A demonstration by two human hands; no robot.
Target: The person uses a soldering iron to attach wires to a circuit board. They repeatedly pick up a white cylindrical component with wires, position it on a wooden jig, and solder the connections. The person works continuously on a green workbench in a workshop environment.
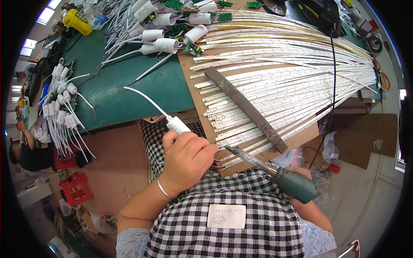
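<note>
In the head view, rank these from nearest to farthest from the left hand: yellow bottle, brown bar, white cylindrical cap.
1. White cylindrical cap: in the left hand, at its fingers.
2. Brown bar: to the hand's right, lying across the white strips.
3. Yellow bottle: far upper left, beyond the green tabletop.

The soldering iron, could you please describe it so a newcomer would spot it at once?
From the green table, look right to white strips fanned over a brown board. By their left ends, the right hand holds the soldering iron; unlike the flat, pale strips, it has a dark green handle.
</note>
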